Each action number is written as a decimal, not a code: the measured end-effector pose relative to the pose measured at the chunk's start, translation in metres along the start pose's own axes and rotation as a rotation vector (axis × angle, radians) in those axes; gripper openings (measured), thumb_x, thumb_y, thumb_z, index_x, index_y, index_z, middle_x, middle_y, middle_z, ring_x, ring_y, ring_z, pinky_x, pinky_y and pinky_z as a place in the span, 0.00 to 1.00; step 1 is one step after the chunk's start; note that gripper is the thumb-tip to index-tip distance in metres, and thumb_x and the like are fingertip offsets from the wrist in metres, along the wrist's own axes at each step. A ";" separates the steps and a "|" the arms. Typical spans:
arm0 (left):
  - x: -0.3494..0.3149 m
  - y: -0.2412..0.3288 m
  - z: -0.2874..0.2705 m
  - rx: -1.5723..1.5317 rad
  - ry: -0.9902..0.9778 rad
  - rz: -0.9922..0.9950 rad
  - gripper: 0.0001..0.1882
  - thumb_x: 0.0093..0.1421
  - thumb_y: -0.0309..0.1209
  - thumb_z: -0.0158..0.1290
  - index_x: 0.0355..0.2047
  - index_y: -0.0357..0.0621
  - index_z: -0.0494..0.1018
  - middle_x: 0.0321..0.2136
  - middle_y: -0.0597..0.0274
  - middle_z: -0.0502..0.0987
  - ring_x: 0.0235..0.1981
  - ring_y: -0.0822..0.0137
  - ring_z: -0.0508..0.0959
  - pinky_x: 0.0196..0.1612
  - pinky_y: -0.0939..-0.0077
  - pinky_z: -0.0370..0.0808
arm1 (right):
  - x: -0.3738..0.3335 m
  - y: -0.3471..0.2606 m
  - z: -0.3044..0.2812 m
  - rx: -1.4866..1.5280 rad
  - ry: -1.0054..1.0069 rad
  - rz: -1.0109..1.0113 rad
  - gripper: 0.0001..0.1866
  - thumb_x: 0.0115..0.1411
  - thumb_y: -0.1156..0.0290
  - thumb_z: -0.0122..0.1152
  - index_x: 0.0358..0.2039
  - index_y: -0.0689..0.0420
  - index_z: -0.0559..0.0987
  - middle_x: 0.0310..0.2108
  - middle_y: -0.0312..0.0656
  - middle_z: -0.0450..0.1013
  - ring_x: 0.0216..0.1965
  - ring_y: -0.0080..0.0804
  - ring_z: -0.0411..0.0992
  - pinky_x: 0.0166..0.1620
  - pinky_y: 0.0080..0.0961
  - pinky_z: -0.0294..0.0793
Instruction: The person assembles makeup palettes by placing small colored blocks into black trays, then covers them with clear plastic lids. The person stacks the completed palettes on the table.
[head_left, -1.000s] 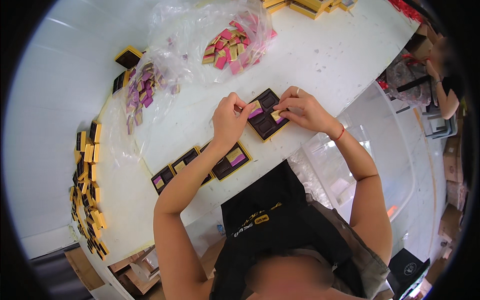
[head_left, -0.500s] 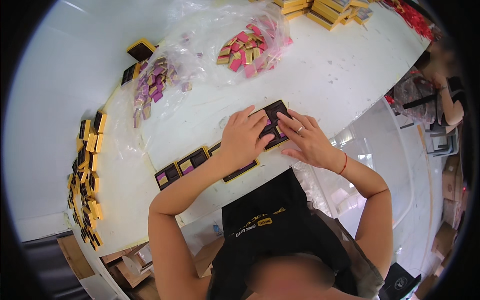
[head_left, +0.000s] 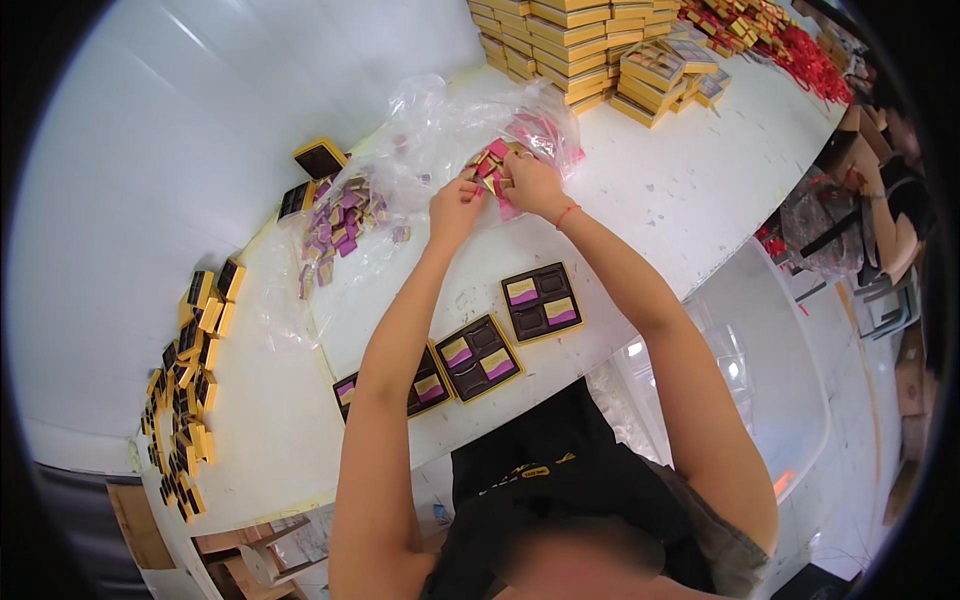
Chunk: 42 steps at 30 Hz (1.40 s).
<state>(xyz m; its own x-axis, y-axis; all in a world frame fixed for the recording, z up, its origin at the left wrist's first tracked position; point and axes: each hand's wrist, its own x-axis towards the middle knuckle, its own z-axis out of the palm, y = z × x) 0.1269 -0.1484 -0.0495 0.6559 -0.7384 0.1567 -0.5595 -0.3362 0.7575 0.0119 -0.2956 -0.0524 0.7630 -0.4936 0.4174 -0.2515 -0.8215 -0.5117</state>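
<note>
My left hand is at the near-left edge of a pile of pink-and-gold wrapped squares, its fingers curled closed; what they hold is too small to make out. Over the right part of that pile, my right hand points its bent fingers down among the squares, and its fingertips are partly hidden. Nearer me, a dark tray with a gold edge holds two purple-and-gold squares in opposite corners. A second such tray lies beside it, with the same filling. Farther left, more trays are partly covered by my left forearm.
Purple-and-gold squares lie loose by crumpled clear plastic. Gold-edged boxes line the table's left side, and two stand behind the purple pile. Gold boxes are stacked at the back, near red tassels. Another person is at right.
Both hands have left the tray and reached forward to the pink pile. The tray they covered now shows two purple-and-gold squares. The view has tilted up, showing more of the stacked boxes.
</note>
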 end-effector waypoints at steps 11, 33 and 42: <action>-0.130 0.070 -0.045 -0.622 -0.406 -0.228 0.12 0.63 0.23 0.53 0.47 0.38 0.74 0.38 0.60 0.78 0.35 0.72 0.79 0.43 0.78 0.77 | -0.119 -0.021 -0.110 0.786 -0.479 0.139 0.16 0.66 0.75 0.57 0.54 0.59 0.76 0.37 0.35 0.74 0.37 0.19 0.75 0.37 0.17 0.77; -0.189 0.077 -0.011 0.172 -0.177 0.367 0.10 0.56 0.26 0.57 0.40 0.47 0.77 0.30 0.62 0.73 0.32 0.58 0.71 0.39 0.64 0.69 | -0.154 -0.019 -0.105 0.374 -0.268 -0.181 0.10 0.57 0.78 0.64 0.41 0.56 0.84 0.35 0.41 0.75 0.33 0.33 0.74 0.36 0.27 0.74; -0.207 0.077 -0.005 0.385 -0.165 0.596 0.21 0.53 0.36 0.62 0.46 0.40 0.76 0.38 0.61 0.73 0.41 0.58 0.73 0.47 0.62 0.68 | -0.157 -0.010 -0.093 0.255 -0.181 -0.314 0.12 0.55 0.76 0.67 0.41 0.54 0.84 0.34 0.38 0.74 0.34 0.33 0.73 0.36 0.27 0.74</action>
<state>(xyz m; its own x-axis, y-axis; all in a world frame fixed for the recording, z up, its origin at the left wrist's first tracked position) -0.0495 -0.0187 -0.0204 0.1161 -0.9285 0.3526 -0.9563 -0.0085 0.2922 -0.1603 -0.2363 -0.0425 0.8766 -0.1545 0.4557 0.1469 -0.8159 -0.5592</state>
